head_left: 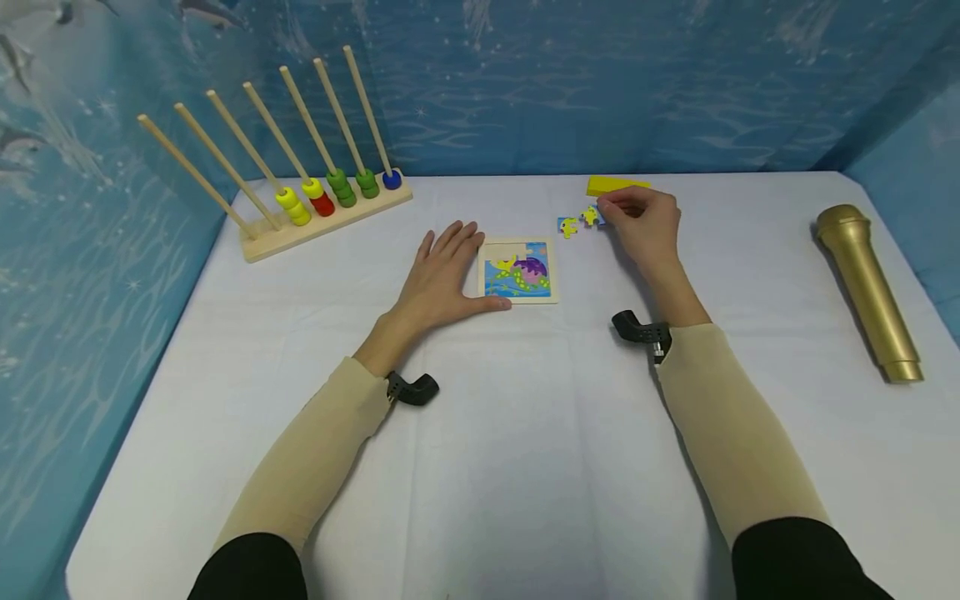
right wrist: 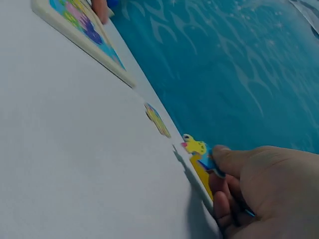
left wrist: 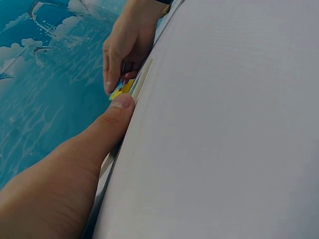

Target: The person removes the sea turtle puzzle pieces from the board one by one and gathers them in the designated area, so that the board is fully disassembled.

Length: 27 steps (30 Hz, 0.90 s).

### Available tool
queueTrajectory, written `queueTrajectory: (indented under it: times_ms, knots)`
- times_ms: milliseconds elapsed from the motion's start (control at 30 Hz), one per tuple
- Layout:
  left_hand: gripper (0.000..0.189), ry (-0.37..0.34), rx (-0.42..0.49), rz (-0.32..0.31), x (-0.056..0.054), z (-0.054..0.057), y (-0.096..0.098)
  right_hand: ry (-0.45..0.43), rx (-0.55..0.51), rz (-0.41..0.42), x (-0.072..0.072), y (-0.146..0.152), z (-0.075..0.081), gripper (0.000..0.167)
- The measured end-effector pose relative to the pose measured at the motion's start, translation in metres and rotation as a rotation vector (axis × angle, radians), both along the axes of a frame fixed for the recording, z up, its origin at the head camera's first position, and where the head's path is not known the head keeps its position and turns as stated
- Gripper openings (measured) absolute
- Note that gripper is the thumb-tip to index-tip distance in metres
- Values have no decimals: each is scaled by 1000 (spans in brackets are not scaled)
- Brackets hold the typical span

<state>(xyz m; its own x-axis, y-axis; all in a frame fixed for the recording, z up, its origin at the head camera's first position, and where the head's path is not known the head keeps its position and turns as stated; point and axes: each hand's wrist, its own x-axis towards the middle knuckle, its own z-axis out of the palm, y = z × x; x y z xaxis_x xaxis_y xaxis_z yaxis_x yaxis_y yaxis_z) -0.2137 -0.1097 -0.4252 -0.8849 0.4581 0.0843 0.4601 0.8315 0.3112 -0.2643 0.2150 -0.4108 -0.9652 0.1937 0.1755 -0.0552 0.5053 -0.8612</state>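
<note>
1. Pale wood rims the puzzle tray (head_left: 555, 275), which lies flat on the white cloth (head_left: 495, 433), mid-scene; its picture is blue, purple and yellow, with a bare patch toward the far left.
2. Left hand (head_left: 448, 279): fingers spread and straight, at the tray's left side; thumb stretched along the near rim. Probably a steadying brace, placed so that most of the picture stays uncovered.
3. Right hand (head_left: 645, 227): thumb and fingers pinch a puzzle piece (right wrist: 196, 147), tilted, raised off the cloth, right of the tray and farther back. Gripped toward one end, perhaps to leave its yellow figure free.
4. Loose piece (head_left: 567, 227): flat on the cloth between tray and right hand, seemingly within easy reach.
5. Yellow block (head_left: 617, 185): far edge, just beyond the right hand.
6. Bead stand (head_left: 266, 239) far left, gold microphone-shaped object (head_left: 870, 296) far right; both well apart from the tray, apparently out of the hands' way.
</note>
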Motion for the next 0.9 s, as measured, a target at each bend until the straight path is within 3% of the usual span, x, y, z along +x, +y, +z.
queueTrajectory:
  times_ms: [167,300,400,700,900]
  knots:
    - [115,1,1,0,0,0,0,-99,59,-4,1,13,4,40]
    - [116,5,-2,1,-1,-1,0,-104,156,-2,0,18,4,42]
    - [116,5,-5,2,-1,-1,0,-92,157,-28,-2,18,1,41]
    - [115,-5,7,0,-1,-1,1,49,-48,-95,1,-1,0,31]
    - [116,-2,5,-5,-1,-1,0,181,-36,-102,12,-31,-8,32]
